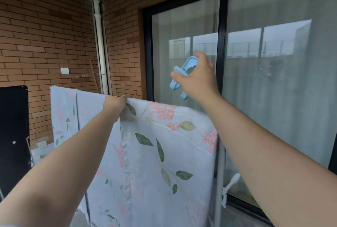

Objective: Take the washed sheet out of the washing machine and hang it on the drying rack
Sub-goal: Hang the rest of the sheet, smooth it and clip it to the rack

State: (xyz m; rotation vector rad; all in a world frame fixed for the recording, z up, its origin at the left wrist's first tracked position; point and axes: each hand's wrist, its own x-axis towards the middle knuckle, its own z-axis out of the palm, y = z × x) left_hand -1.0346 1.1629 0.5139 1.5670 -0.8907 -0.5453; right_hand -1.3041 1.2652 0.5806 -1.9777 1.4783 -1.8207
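We see the floral sheet [164, 153] draped over the drying rack [219, 181], hanging down from its top rail. Our left grip [114, 103] is clenched on the sheet's top edge. Our right grip [197, 79] hovers just above that edge, toward the rack's right end, squeezing a blue clothes peg [188, 63].

Two forearms are shown bare along their whole visible length, from the lower frame edge to the wrists, each ended by a bare hand: left hand [114, 103], right hand [197, 79].
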